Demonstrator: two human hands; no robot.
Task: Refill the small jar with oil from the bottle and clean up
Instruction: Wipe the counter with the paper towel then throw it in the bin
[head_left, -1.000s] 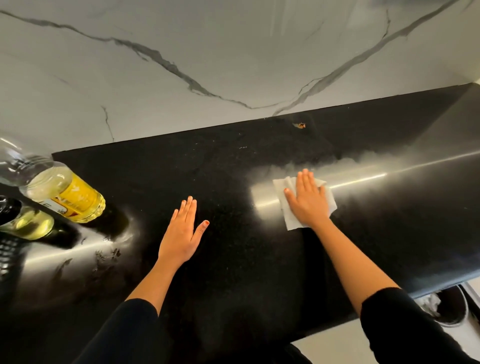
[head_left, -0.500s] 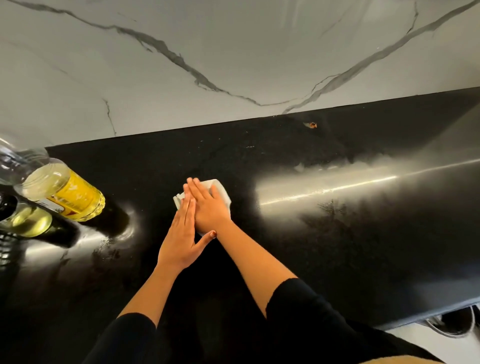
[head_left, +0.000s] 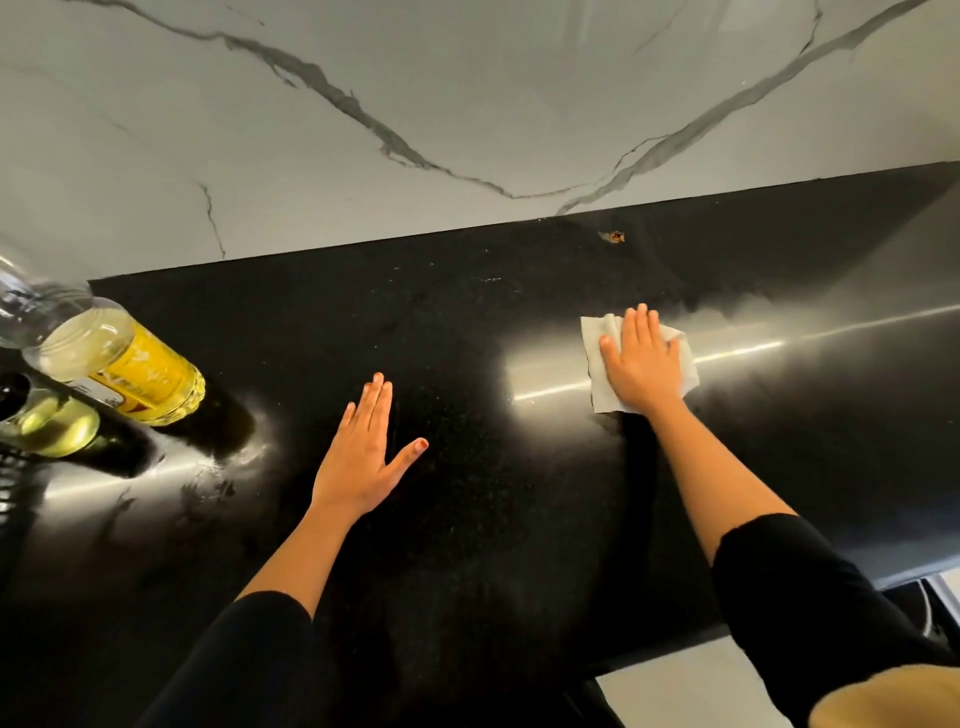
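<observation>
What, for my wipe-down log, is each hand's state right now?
Left hand: open, flat on the counter.
Right hand: open, pressing the paper towel down.

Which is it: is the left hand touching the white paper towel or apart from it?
Apart. The head view shows bare black countertop between the left hand and the white paper towel, which the right hand presses.

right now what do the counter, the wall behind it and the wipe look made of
Counter: likely polished black stone, speckled and glossy.
Wall: marble-look slab, grey veins; real stone or not, unclear.
Wipe: thin white paper, creased under the right hand.
</observation>
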